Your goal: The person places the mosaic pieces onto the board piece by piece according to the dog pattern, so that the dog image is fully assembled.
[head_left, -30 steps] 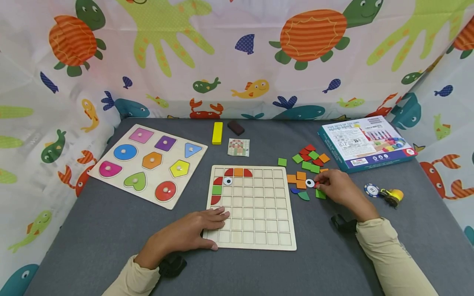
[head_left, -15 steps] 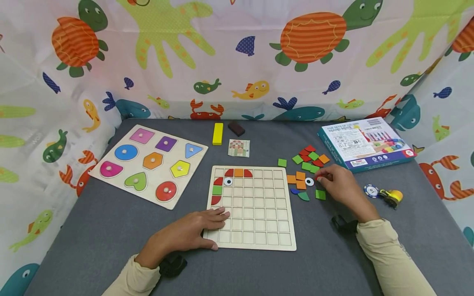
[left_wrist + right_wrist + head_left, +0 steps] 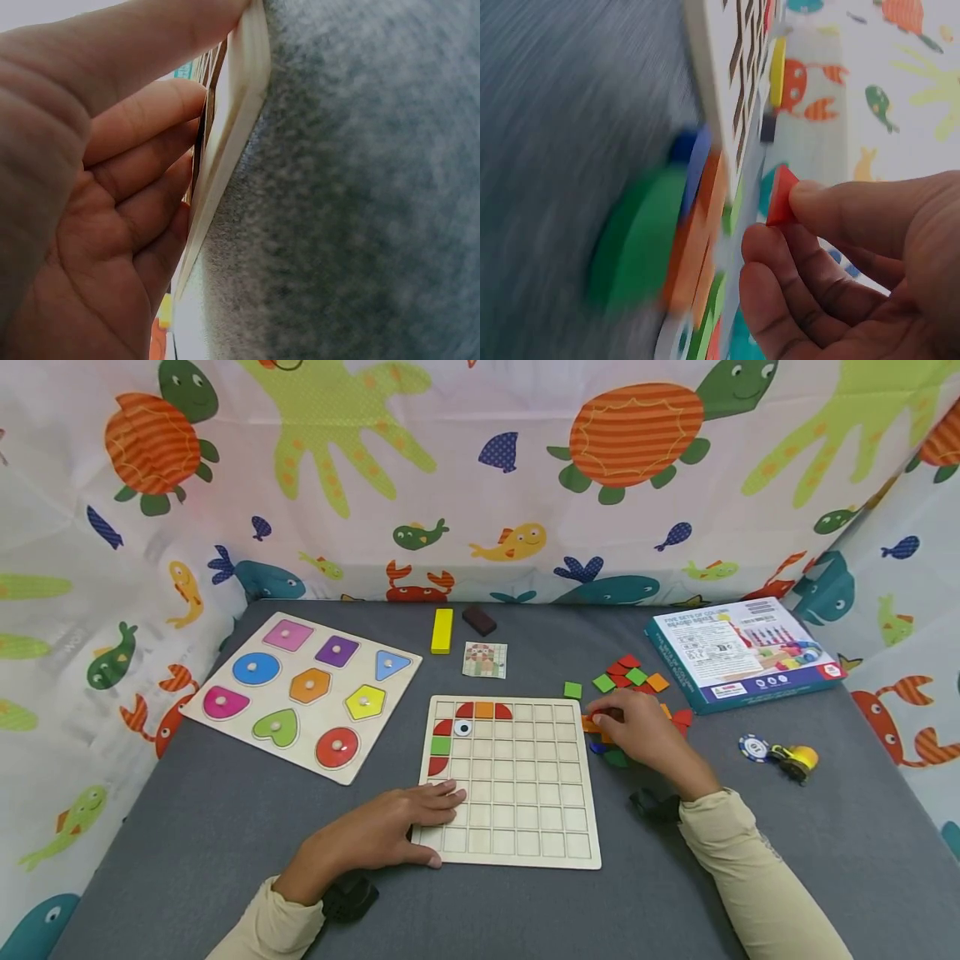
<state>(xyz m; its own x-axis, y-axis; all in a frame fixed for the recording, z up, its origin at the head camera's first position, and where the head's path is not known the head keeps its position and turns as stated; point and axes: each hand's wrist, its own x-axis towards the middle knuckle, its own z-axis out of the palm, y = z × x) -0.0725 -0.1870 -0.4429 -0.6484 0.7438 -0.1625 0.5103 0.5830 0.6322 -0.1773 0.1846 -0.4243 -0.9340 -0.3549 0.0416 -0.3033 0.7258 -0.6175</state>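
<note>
My left hand (image 3: 382, 828) rests on the lower left corner of a wooden grid board (image 3: 517, 793), its fingers extended over the surface and its thumb along the near edge. Red, orange and green tiles and an eye tile (image 3: 463, 727) sit in the board's upper left cells. To the right of the board, my right hand (image 3: 641, 731) hovers over loose tiles. In the right wrist view it pinches a small red tile (image 3: 782, 196) between thumb and fingers. Beneath it lie a green rounded tile (image 3: 641, 232) and orange tiles (image 3: 694, 244), blurred; the hand partly covers the pile.
A shape puzzle board (image 3: 322, 643) lies at the left. Behind the grid board are a yellow block (image 3: 442, 632), a dark block (image 3: 478, 620) and a pattern card (image 3: 484, 660). A box (image 3: 742, 652), a poker chip (image 3: 753, 747) and a yellow toy (image 3: 797, 762) are at the right.
My right hand lifts the red tile from the pile's right side and moves left toward the grid board. The left hand stays in place on the board.
</note>
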